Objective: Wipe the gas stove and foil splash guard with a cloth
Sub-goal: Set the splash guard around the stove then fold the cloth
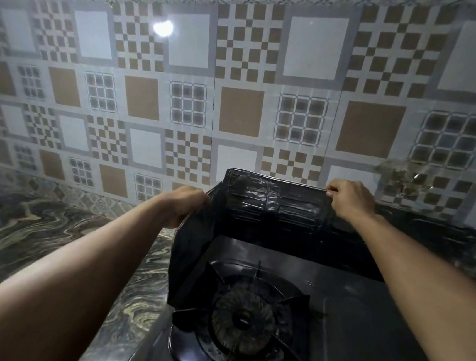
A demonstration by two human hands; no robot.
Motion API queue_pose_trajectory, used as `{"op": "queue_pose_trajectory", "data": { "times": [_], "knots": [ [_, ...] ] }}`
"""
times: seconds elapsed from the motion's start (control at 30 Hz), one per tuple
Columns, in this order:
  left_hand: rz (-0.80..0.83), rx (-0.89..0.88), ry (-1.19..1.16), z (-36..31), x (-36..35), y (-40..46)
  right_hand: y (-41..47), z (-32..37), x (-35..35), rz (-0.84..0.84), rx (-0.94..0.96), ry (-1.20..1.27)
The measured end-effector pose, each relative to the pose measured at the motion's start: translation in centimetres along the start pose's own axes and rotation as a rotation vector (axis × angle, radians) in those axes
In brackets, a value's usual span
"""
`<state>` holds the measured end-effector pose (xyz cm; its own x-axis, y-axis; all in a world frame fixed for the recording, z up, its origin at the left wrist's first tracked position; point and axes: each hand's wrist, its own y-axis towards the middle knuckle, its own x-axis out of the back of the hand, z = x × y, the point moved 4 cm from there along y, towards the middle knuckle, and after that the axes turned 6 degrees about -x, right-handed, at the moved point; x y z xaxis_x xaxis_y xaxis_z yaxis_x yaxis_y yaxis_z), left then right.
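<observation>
Gas stove (348, 322) burner nearest, left hand (183, 205) and right hand (348, 201) fingers gripping foil splash guard (271, 209) edges

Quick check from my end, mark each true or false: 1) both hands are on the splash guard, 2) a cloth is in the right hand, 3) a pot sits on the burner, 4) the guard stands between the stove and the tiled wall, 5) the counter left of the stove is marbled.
1) True: the left hand grips the side panel of the foil splash guard, and the right hand pinches its top edge.
2) False: no cloth shows in either hand.
3) False: the burner is bare.
4) True: it stands behind the gas stove, before the tiled wall.
5) True: the counter is marbled.
</observation>
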<state>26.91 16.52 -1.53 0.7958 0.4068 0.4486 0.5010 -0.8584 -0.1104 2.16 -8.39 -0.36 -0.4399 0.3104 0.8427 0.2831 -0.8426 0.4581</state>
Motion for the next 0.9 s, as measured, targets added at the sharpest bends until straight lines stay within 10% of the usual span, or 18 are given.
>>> {"op": "queue_pose_trajectory", "data": {
  "times": [0.9],
  "knots": [
    [0.095,0.004,-0.067,0.4,0.4,-0.2,-0.5,1.0,0.0,0.058,0.02,-0.116]
  ]
}}
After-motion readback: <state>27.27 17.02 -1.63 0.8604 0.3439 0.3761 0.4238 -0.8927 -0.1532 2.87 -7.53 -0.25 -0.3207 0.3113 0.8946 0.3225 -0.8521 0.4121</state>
